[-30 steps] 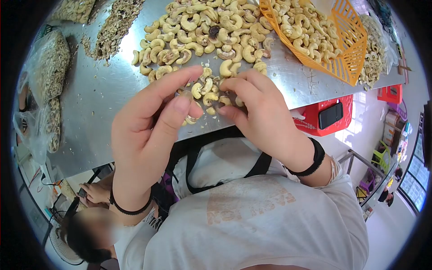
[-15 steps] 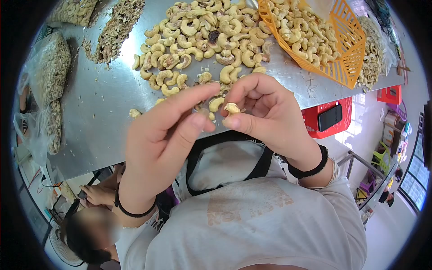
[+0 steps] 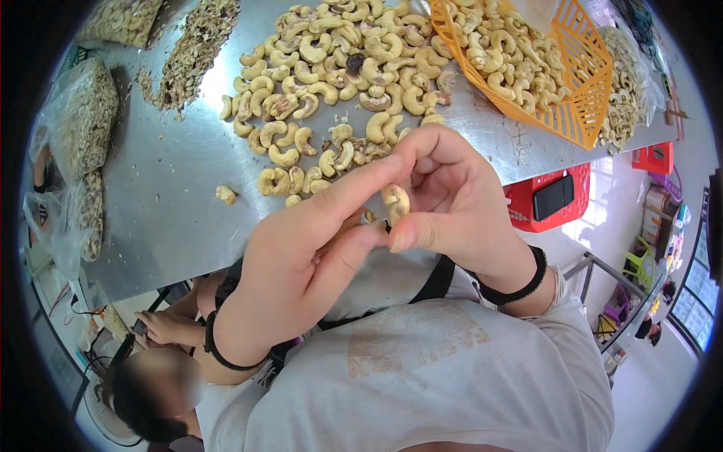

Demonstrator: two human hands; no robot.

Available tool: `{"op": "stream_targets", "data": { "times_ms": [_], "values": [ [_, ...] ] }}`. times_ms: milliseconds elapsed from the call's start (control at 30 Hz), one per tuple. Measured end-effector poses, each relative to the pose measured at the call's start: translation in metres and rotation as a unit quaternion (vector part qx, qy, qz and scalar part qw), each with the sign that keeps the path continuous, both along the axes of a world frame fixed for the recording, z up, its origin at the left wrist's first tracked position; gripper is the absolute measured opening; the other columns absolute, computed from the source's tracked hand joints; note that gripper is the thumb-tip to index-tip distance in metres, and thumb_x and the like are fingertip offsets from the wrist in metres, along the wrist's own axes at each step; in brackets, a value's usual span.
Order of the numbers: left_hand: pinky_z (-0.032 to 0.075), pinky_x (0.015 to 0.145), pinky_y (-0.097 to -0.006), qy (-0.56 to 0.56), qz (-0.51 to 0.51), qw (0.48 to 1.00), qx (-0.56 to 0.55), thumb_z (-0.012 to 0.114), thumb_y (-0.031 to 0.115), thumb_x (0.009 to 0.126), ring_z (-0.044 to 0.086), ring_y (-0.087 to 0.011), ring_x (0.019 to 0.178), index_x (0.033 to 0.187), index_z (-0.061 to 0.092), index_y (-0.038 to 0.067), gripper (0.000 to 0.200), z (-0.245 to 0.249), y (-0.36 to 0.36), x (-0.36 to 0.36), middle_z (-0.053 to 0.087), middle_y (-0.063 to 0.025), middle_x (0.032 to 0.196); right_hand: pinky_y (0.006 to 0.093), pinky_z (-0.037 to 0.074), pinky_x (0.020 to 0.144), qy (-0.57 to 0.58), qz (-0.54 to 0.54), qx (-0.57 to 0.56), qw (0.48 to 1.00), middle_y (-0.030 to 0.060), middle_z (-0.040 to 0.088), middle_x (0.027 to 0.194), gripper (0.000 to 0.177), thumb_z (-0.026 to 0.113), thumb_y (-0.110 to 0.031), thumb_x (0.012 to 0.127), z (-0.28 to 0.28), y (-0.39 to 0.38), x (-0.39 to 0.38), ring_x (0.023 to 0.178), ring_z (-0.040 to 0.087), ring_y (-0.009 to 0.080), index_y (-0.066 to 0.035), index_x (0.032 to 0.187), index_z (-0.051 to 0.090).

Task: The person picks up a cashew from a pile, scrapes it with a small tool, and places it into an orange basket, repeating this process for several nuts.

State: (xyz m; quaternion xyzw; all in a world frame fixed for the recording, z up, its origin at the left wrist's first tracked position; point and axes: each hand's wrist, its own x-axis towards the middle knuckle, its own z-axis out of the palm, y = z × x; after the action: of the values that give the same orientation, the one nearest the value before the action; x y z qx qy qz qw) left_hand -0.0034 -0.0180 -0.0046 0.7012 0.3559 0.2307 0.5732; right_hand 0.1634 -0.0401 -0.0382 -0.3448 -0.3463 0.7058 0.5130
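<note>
My right hand (image 3: 459, 200) pinches a cashew (image 3: 395, 203) between thumb and fingers, close above the table's front edge. Beside it my left hand (image 3: 301, 252) is curled, its fingertips meeting the right hand's at the cashew; a small piece shows between its thumb and index finger, too small to name. Beyond both hands, many loose cashews (image 3: 324, 49) are spread over the metal table (image 3: 188, 166). A lone cashew piece (image 3: 225, 194) lies to the left of them.
An orange basket (image 3: 595, 98) of cashews stands at the right. Bags of fragments (image 3: 83, 120) and a heap of scraps (image 3: 188, 56) are at the left. A phone (image 3: 553, 197) rests on a red stool (image 3: 520, 207). Another person (image 3: 162, 328) sits at lower left.
My left hand has moved right and down, closing the gap to my right hand. The held cashew has turned more upright. More of the loose cashews behind my left hand now show.
</note>
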Motion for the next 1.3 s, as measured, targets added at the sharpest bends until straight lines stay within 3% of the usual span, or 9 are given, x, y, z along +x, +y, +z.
{"op": "stream_targets", "data": {
  "times_ms": [233, 333, 400, 833, 900, 1033, 1100, 1233, 1300],
  "values": [
    [0.043, 0.065, -0.0223, 0.011, 0.031, 0.999, 0.004, 0.048, 0.0, 0.075, 0.057, -0.0175, 0.075, 0.113, 0.044, 0.004, 0.039, 0.003, 0.001, -0.002, 0.054, -0.0121, 0.102, 0.019, 0.038, 0.064, 0.033, -0.006, -0.006, 0.999, -0.0014, 0.05, 0.079, 0.032, 0.066, -0.001, 0.066, 0.003, 0.001, -0.002, 0.071, 0.046, 0.0057, -0.005, 0.09, 0.046],
    [0.042, 0.062, -0.0213, 0.06, 0.017, 0.996, -0.056, 0.048, -0.001, 0.075, 0.056, -0.0158, 0.069, 0.114, 0.044, 0.004, 0.039, 0.007, 0.002, -0.003, 0.055, -0.0118, 0.101, 0.0193, 0.039, 0.066, 0.026, -0.004, -0.014, 1.0, -0.001, 0.051, 0.079, 0.032, 0.065, -0.001, 0.067, 0.006, 0.001, 0.0, 0.073, 0.047, 0.0058, -0.004, 0.093, 0.047],
    [0.042, 0.06, -0.0206, -0.012, 0.016, 0.999, 0.047, 0.048, -0.001, 0.075, 0.055, -0.0143, 0.065, 0.114, 0.044, 0.004, 0.039, -0.003, 0.001, 0.0, 0.055, -0.0111, 0.099, 0.0194, 0.039, 0.068, 0.023, 0.002, -0.029, 0.999, -0.0008, 0.051, 0.079, 0.032, 0.065, -0.002, 0.068, 0.008, 0.001, 0.001, 0.074, 0.047, 0.0059, -0.003, 0.095, 0.048],
    [0.042, 0.066, -0.021, -0.022, 0.096, 0.994, -0.039, 0.044, -0.001, 0.078, 0.054, -0.0109, 0.074, 0.112, 0.045, 0.001, 0.035, -0.003, -0.003, 0.006, 0.056, -0.0102, 0.096, 0.0219, 0.046, 0.068, 0.064, 0.003, -0.054, 0.997, 0.0029, 0.051, 0.084, 0.033, 0.061, 0.0, 0.07, 0.006, 0.005, -0.002, 0.077, 0.051, 0.0094, 0.0, 0.1, 0.046],
    [0.029, 0.044, -0.0136, -0.025, 0.108, 0.993, -0.039, 0.044, 0.005, 0.081, 0.036, -0.001, 0.051, 0.115, 0.042, 0.0, 0.035, -0.006, -0.004, 0.008, 0.046, 0.003, 0.065, 0.0224, 0.046, 0.069, 0.064, 0.016, -0.056, 0.996, 0.003, 0.051, 0.084, 0.033, 0.06, 0.001, 0.071, 0.005, 0.005, -0.001, 0.078, 0.051, 0.0096, 0.0, 0.1, 0.045],
    [0.03, 0.044, -0.0139, -0.018, 0.099, 0.994, -0.031, 0.044, 0.005, 0.081, 0.037, -0.0013, 0.051, 0.115, 0.042, 0.0, 0.035, -0.002, 0.0, 0.008, 0.047, 0.0027, 0.064, 0.0227, 0.047, 0.068, 0.062, -0.003, -0.061, 0.996, 0.0036, 0.052, 0.084, 0.025, 0.059, 0.0, 0.072, 0.007, 0.005, -0.001, 0.077, 0.052, 0.0096, 0.0, 0.094, 0.047],
    [0.042, 0.069, -0.0207, -0.022, 0.08, 0.993, -0.09, 0.045, 0.0, 0.079, 0.055, -0.0115, 0.078, 0.113, 0.044, 0.0, 0.034, 0.005, 0.003, 0.007, 0.054, -0.01, 0.102, 0.0225, 0.047, 0.068, 0.062, -0.011, -0.062, 0.996, 0.0039, 0.052, 0.083, 0.022, 0.058, 0.0, 0.072, 0.008, 0.005, -0.001, 0.076, 0.052, 0.0097, 0.0, 0.092, 0.048],
    [0.042, 0.066, -0.0199, -0.023, 0.072, 0.994, -0.075, 0.046, 0.0, 0.079, 0.054, -0.0092, 0.073, 0.113, 0.044, 0.0, 0.034, 0.003, 0.004, 0.007, 0.055, -0.008, 0.098, 0.0221, 0.046, 0.068, 0.054, -0.017, -0.073, 0.996, 0.0044, 0.054, 0.08, 0.017, 0.058, -0.001, 0.073, 0.006, 0.006, -0.001, 0.074, 0.053, 0.01, 0.001, 0.087, 0.049],
    [0.041, 0.061, -0.0181, -0.012, 0.095, 0.988, -0.124, 0.047, 0.0, 0.078, 0.052, -0.0065, 0.067, 0.111, 0.045, 0.0, 0.033, 0.006, 0.002, 0.007, 0.055, -0.0055, 0.088, 0.0223, 0.046, 0.068, 0.064, -0.016, -0.073, 0.995, 0.0046, 0.054, 0.079, 0.016, 0.058, -0.001, 0.073, 0.005, 0.006, -0.001, 0.074, 0.053, 0.0102, 0.001, 0.087, 0.049]
  ]
}}
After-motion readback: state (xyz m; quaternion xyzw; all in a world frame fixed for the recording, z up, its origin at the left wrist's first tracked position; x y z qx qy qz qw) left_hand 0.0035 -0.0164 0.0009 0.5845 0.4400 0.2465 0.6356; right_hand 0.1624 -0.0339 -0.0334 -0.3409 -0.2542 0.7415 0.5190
